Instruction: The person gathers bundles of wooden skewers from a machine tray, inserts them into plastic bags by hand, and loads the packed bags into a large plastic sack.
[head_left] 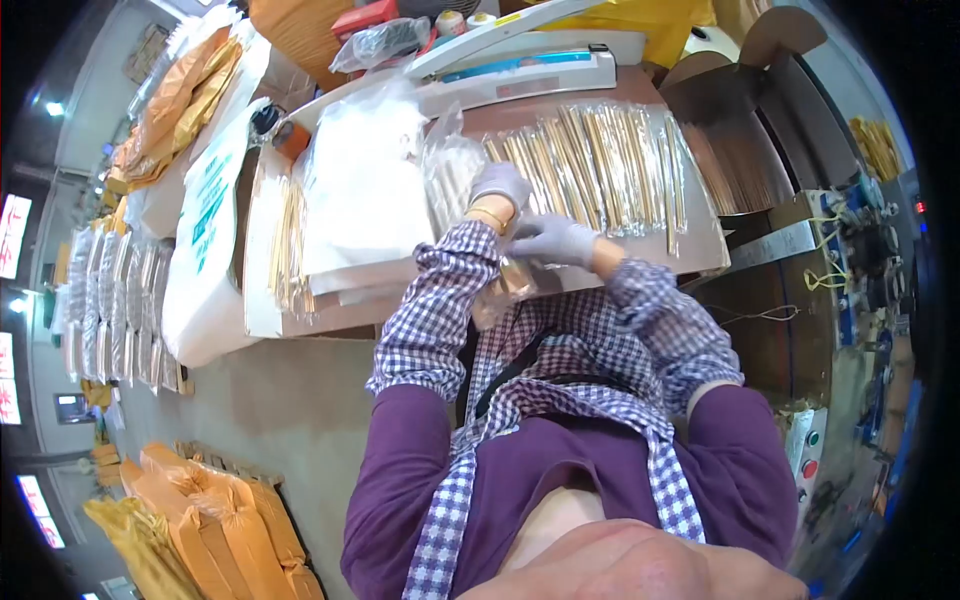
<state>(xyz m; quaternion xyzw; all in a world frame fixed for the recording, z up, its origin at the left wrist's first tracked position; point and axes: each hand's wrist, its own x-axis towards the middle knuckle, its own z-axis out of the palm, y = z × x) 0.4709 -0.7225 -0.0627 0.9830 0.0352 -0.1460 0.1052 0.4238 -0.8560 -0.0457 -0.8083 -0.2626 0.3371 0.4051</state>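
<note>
My left hand (500,186), in a pale glove, lies curled over the near left end of a row of clear-wrapped slim sticks (590,165). Its fingertips are hidden, so what it grips does not show. Just below and to the right is my right hand (558,241), also gloved, its fingers stretched leftward and slightly apart. Beneath the hands, a clear plastic packet (512,285) hangs near the table's front edge; neither hand's hold on it can be made out. Left of my left hand lies a clear bag with pale contents (450,175).
A stack of white plastic bags (365,180) covers the table's left part, beside wrapped sticks (287,245). A long bag sealer (530,78) stands at the back. An open cardboard box (740,140) sits right; machinery with buttons (808,450) stands nearby. Orange parcels (215,510) lie lower left.
</note>
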